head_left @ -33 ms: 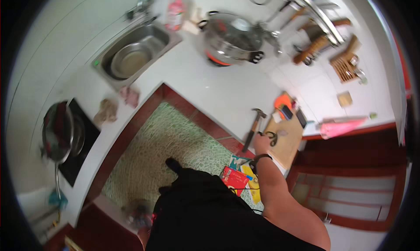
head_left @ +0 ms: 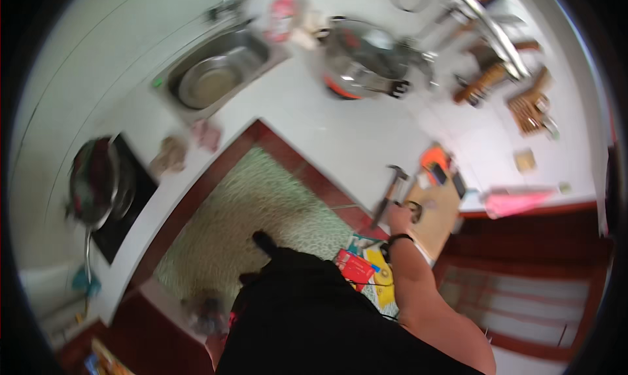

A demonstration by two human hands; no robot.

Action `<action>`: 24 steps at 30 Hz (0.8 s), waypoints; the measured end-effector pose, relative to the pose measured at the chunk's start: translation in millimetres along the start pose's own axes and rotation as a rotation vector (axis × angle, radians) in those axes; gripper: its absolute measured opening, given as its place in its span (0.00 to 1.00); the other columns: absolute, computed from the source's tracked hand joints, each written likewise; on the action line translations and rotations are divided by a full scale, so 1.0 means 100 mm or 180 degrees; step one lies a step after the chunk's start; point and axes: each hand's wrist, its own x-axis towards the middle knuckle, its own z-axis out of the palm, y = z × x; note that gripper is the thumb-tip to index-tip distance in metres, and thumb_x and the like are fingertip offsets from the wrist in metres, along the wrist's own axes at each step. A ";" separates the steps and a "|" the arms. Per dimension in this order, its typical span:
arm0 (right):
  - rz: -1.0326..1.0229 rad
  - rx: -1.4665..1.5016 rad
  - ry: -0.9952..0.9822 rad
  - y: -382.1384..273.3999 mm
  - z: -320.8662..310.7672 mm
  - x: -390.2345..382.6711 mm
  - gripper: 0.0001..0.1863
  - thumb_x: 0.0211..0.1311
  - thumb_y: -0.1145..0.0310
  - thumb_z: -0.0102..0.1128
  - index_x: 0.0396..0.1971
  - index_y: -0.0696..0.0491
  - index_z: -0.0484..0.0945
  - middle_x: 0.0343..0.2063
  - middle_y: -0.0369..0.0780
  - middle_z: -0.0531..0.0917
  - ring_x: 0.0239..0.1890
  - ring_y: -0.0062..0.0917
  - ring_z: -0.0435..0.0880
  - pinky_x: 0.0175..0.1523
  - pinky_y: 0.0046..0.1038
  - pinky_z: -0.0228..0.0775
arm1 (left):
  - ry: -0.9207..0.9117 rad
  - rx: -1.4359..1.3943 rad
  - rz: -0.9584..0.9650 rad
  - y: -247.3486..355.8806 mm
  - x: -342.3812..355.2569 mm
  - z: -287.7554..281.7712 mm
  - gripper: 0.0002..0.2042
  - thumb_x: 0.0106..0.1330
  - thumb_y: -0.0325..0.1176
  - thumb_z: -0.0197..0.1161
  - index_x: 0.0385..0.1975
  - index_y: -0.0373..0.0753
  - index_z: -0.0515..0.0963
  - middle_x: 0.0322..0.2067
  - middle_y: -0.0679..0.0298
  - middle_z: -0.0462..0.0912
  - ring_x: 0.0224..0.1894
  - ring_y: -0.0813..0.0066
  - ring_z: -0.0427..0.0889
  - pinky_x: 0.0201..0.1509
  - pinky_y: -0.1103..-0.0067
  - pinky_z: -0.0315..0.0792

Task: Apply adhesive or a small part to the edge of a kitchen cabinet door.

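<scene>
My right hand (head_left: 400,218) reaches over the near edge of the white counter, its fingers closed at a pair of dark-handled scissors (head_left: 416,211). The scissors' loops stick out to the right of the fingers, above a wooden cutting board (head_left: 435,228). Just left of that hand lies a hammer (head_left: 390,195) with its head pointing away. Low at the left, beside my dark clothing, is my left hand (head_left: 216,345), mostly hidden and smeared. A blurred, greyish, partly see-through thing (head_left: 206,315) is at its fingers; its kind does not show.
An orange item (head_left: 434,158) and dark small boxes sit at the board's far end. Red and yellow packages (head_left: 356,268) are below the counter edge. Further off stand a lidded steel pot (head_left: 366,58), a sink (head_left: 219,71) with a basin, and a pan (head_left: 95,182) at left. Knives hang on a wall rack (head_left: 490,32).
The view has swung a little, so the counter and its things sit further right in the picture. Both hands keep about the same pose.
</scene>
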 end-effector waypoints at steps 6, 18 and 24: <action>-0.0996 -0.1744 -0.1045 0.77 0.22 0.48 0.33 0.62 0.45 0.56 0.44 0.66 0.82 0.46 0.56 0.85 0.49 0.51 0.85 0.52 0.47 0.78 | -0.0532 0.0003 -0.0957 0.72 -0.11 -0.55 0.17 0.59 0.47 0.60 0.31 0.38 0.85 0.31 0.51 0.87 0.36 0.54 0.87 0.37 0.62 0.79; -0.2231 -0.2037 -0.0372 0.60 0.13 1.23 0.07 0.54 0.64 0.68 0.28 0.50 0.87 0.31 0.45 0.89 0.36 0.38 0.89 0.41 0.38 0.82 | 0.0843 -0.5000 -0.2629 1.41 0.07 -0.29 0.14 0.66 0.36 0.61 0.43 0.31 0.80 0.31 0.53 0.86 0.24 0.65 0.85 0.25 0.75 0.77; -0.1127 0.0701 -0.1922 -0.65 -0.08 0.32 0.11 0.63 0.68 0.55 0.39 0.56 0.82 0.20 0.38 0.79 0.20 0.26 0.81 0.19 0.29 0.71 | 0.0920 -0.5272 -0.3063 1.47 -0.13 0.12 0.15 0.66 0.37 0.61 0.46 0.31 0.79 0.35 0.53 0.86 0.26 0.63 0.86 0.27 0.71 0.77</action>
